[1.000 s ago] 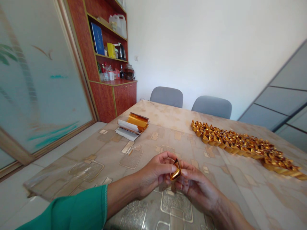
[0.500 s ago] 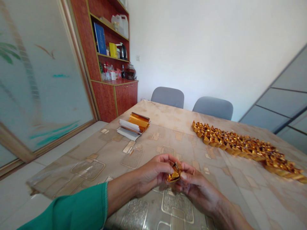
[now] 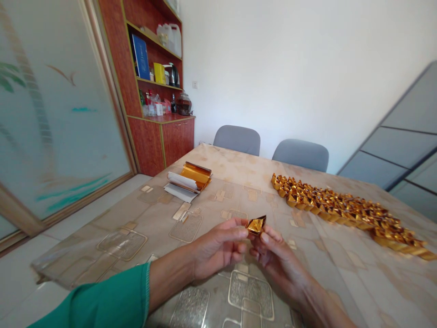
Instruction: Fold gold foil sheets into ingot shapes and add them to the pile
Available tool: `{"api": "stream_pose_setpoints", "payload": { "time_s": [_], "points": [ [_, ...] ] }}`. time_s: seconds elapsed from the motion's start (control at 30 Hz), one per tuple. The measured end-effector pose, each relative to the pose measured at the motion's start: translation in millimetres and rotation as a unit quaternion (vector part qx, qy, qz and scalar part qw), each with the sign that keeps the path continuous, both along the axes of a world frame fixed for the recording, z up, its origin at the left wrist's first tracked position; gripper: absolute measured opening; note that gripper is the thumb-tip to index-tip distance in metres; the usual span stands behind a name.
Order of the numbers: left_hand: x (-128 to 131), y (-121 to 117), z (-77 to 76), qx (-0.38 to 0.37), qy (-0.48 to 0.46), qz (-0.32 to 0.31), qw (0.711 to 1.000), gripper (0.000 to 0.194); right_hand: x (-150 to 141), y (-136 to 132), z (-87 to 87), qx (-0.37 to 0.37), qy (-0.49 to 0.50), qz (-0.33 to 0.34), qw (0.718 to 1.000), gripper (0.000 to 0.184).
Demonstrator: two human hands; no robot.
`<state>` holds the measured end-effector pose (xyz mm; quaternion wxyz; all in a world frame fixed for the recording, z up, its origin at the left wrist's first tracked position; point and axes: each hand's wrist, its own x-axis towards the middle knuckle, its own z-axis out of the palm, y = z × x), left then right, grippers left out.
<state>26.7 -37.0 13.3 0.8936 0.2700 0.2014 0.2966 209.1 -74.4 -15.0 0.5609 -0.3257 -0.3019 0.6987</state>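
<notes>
A small folded gold foil paper ingot [image 3: 256, 225] is held up between both hands above the table, its pointed ends to the left and upper right. The thumb and fingers of my left hand [image 3: 223, 246] pinch its left end. At its right side, my right hand [image 3: 278, 253] grips it with the thumb in front and fingers behind. Farther right lie rows of finished gold paper ingots [image 3: 341, 207], packed closely together. Beyond my left hand rests a stack of gold and white foil sheets [image 3: 189, 180], partly curled.
The table [image 3: 136, 269] has a clear patterned cover. Two grey chairs [image 3: 237, 139] stand at its far side, before a white wall. A reddish wooden cabinet [image 3: 146, 141] with shelves of household items is at the back left, near a frosted sliding door [image 3: 64, 114].
The paper ingot has risen slightly and turned, so its folded top shows more. My left fingers have shifted from over it to its left end. The view has moved a little.
</notes>
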Motion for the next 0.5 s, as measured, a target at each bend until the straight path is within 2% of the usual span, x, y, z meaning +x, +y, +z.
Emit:
{"api": "stream_pose_setpoints", "payload": {
  "time_s": [0.1,0.27,0.43,0.5],
  "points": [
    [2.3,-1.9,0.1,0.003,-0.004,0.015,1.000,0.037,-1.4,-1.2,-1.8,0.017,-0.050,-0.024,0.998,0.035],
    [6.0,-3.1,-2.4,0.018,-0.011,0.066,0.998,0.038,-3.8,-0.4,-4.7,0.027,-0.097,-0.045,0.994,0.028],
    [10.2,-8.9,-4.8,0.047,-0.028,0.060,0.997,0.052,-7.1,3.3,-5.5,0.089,-0.125,-0.081,0.985,0.019],
    [12.0,-9.6,-7.6,0.043,-0.020,0.081,0.996,0.048,-9.7,2.9,-4.8,0.121,-0.147,-0.079,0.978,0.013]
  ]
}}
